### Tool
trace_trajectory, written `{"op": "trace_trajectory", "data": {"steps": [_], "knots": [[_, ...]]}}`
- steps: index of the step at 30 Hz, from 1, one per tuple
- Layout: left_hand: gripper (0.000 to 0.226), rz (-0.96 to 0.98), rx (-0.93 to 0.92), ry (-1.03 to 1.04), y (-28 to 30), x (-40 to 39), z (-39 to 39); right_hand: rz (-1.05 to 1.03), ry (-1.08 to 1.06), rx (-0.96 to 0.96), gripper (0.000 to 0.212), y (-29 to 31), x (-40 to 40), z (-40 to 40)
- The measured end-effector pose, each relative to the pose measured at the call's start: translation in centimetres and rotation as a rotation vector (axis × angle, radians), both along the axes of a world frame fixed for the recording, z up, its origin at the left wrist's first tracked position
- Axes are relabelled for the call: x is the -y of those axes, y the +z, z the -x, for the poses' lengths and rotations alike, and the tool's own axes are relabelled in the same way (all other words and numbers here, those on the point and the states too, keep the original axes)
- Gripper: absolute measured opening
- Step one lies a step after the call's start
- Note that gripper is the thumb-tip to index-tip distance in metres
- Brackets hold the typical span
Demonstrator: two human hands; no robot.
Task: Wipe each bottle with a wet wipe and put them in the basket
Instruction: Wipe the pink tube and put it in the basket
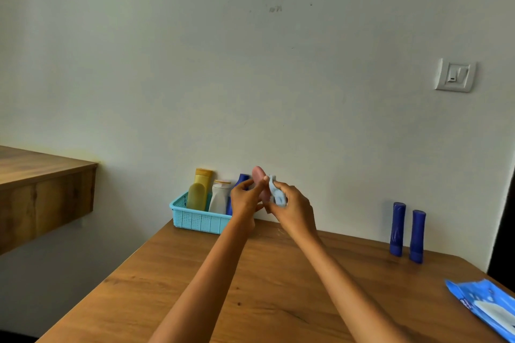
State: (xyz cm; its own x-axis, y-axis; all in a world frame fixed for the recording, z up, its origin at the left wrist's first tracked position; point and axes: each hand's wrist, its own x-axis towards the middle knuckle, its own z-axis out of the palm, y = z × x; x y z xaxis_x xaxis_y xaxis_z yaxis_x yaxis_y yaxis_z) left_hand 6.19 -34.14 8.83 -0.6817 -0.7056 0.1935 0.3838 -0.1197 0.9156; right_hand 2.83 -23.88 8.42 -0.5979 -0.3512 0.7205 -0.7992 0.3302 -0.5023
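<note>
My left hand [244, 201] grips a pink bottle [259, 175] and holds it up above the table, just right of the basket. My right hand [292, 207] pinches a crumpled pale blue wet wipe [276, 193] against the bottle's right side. The light blue basket [195, 220] stands at the table's far edge by the wall. It holds a yellow bottle [199, 189], a white bottle [220, 195] and a blue bottle [243, 179] partly hidden by my left hand. Two blue bottles [397, 228] [417, 235] stand upright at the far right.
A blue wet wipe pack [486, 305] lies at the table's right edge. The wooden table [250, 281] ends at the wall behind. A wooden shelf [41, 189] juts out at the left. A light switch [454, 75] is on the wall.
</note>
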Motion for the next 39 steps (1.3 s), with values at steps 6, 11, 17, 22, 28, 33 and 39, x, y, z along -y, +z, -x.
{"op": "trace_trajectory", "data": {"steps": [6, 11, 17, 22, 28, 33, 39], "knots": [[0.03, -0.06, 0.021, -0.169, 0.6, -0.1, -0.2, 0.07, 0.062, -0.094, 0.041, 0.4, 0.3, 0.7], [0.022, -0.218, 0.053, -0.323, 1.0, 0.7, -0.7, 0.005, 0.174, -0.075, 0.039, 1.1, 0.1, 1.1], [0.052, -0.358, 0.041, -0.305, 0.6, 1.5, -0.9, -0.083, 0.128, -0.18, 0.023, -0.2, -1.0, 0.7], [0.06, -0.359, 0.068, -0.285, 0.5, 1.4, -1.0, -0.021, 0.042, -0.127, 0.017, -0.7, -2.0, 0.7], [0.048, -0.209, 0.135, -0.265, 0.6, 0.1, -0.7, -0.011, 0.085, 0.041, 0.037, -0.4, -1.4, 0.4], [0.054, -0.201, 0.091, -0.295, 0.9, 0.6, -0.8, 0.099, 0.153, 0.256, 0.031, -0.4, -1.8, 0.6], [0.038, -0.138, -0.019, -0.372, 0.0, 2.3, -1.5, 0.706, 0.688, 1.152, 0.026, 0.4, -2.1, -0.2]]}}
